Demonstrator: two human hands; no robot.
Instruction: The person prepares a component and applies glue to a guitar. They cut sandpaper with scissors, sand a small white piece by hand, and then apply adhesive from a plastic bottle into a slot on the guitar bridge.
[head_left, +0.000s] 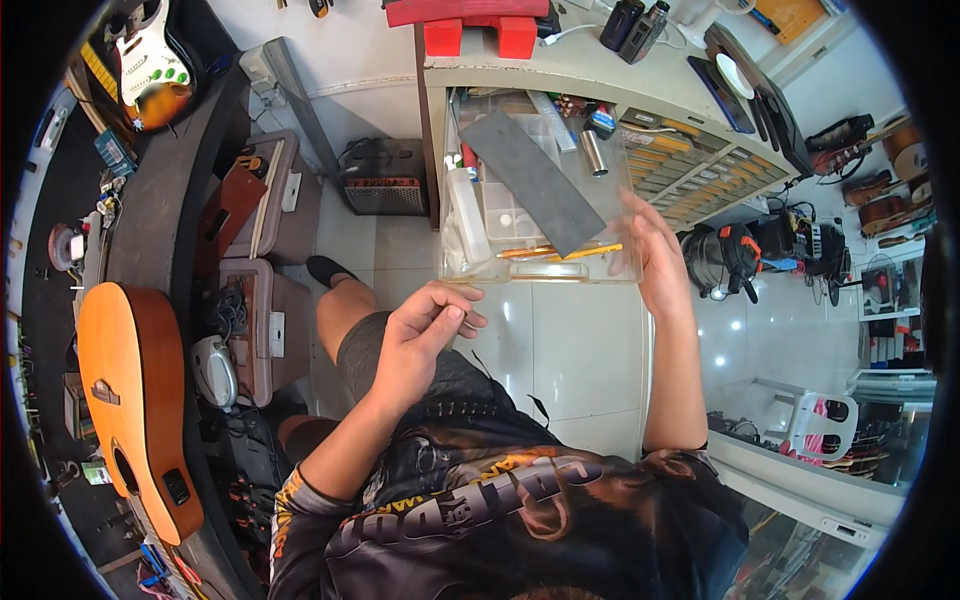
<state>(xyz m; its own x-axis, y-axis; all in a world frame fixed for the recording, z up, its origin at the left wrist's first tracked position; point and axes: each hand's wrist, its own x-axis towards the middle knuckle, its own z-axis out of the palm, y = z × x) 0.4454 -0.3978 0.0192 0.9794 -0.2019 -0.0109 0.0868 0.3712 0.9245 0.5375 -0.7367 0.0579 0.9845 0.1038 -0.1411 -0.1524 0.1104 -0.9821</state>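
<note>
A see-through open drawer (545, 272) juts out of a cream cabinet. Just below its near left corner is my left hand (425, 325), fingers curled and thumb pressed against them; anything pinched there is too small or hidden to make out. My right hand (655, 255) lies along the drawer's right wall with fingers stretched out. Inside, a flat dark grey bar (535, 180) rests slantwise over the other contents. Beside it are a white bottle (467, 215), a shiny metal cylinder (594, 153) and a yellow pencil (595, 253) near the front.
Red blocks (478, 38) and a vape device (643, 32) stand on the cabinet top. Left of me, an acoustic guitar (135, 400) lies on a dark bench. Storage bins (265, 330) sit below it. A black amplifier (383, 178) and a shop vacuum (722, 262) flank the cabinet.
</note>
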